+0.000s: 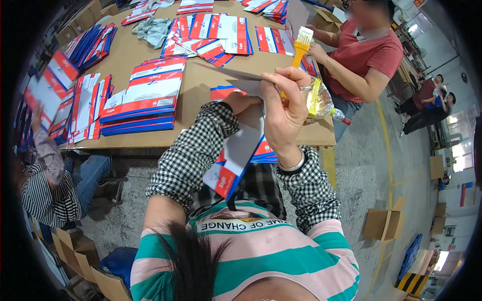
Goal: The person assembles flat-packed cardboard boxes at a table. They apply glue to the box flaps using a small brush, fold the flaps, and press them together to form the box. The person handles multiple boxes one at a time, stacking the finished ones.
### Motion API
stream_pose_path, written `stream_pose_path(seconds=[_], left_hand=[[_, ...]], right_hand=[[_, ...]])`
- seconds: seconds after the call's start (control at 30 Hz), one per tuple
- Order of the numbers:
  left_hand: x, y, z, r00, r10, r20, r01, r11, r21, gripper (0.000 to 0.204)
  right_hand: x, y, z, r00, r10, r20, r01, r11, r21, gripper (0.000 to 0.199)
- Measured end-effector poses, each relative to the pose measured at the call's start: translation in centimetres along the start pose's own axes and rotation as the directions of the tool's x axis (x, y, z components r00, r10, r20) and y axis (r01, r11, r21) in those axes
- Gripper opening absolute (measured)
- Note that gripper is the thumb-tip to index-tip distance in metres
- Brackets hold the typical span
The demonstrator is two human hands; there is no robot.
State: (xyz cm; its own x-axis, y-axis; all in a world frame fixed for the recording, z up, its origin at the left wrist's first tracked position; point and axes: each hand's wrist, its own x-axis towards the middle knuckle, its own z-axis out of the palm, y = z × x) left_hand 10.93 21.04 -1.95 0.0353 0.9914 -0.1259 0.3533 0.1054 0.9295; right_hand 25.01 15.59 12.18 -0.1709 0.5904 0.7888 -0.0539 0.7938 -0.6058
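Note:
My right hand (286,103) is closed around a paintbrush (302,46) with a yellow handle and pale bristles, which point up and away from me. My left hand (241,102) grips a flat, partly unfolded carton (242,145); its fingertips are hidden. Grey inner panels of that carton face up, and a red, white and blue printed corner hangs over my lap. Just right of my right hand, a clear plastic bottle (325,106) with a yellow label and red cap lies tilted at the table's edge. More printed cartons (265,152) lie under the one I hold.
Left of my hands stands a neat stack of flat cartons (145,93). Further piles (216,35) and a grey cloth (151,31) cover the brown table (125,52). A co-worker in red (361,60) sits at right; another (47,185) handles cartons at left. An open cardboard box (382,224) is on the floor.

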Motion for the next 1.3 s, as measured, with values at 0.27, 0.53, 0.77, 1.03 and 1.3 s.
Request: stream_pose_path(seconds=[0.27, 0.53, 0.77, 1.03, 1.3], left_hand=[[-4.8, -0.9, -4.4, 0.909, -0.228, -0.348, 0.247, 0.969, 0.009, 0.049], [-7.2, -2.6, -7.7, 0.755, -0.336, -0.563, 0.513, 0.838, 0.188, 0.046], [-6.0, -7.1, -8.7, 0.693, -0.359, -0.625, 0.615, 0.747, 0.253, 0.032], [-6.7, -2.5, -7.9, 0.673, -0.446, -0.590, 0.658, 0.725, 0.203, 0.033], [-7.5, -2.6, -6.1, 0.802, -0.258, -0.538, 0.455, 0.848, 0.272, 0.033]], right_hand=[[-0.2, 6.2, -3.2, 0.951, 0.205, -0.233, -0.208, 0.978, 0.013, 0.012], [-1.6, 7.6, -3.8, 0.840, 0.416, -0.348, -0.442, 0.897, 0.004, 0.032], [2.3, 1.7, -4.3, 0.911, 0.099, -0.401, -0.097, 0.995, 0.026, 0.031], [3.5, -2.0, -4.1, 0.954, 0.269, -0.134, -0.157, 0.827, 0.539, 0.049], [-1.1, 5.5, 2.3, 0.689, 0.538, 0.486, -0.655, 0.176, 0.735, 0.057]])
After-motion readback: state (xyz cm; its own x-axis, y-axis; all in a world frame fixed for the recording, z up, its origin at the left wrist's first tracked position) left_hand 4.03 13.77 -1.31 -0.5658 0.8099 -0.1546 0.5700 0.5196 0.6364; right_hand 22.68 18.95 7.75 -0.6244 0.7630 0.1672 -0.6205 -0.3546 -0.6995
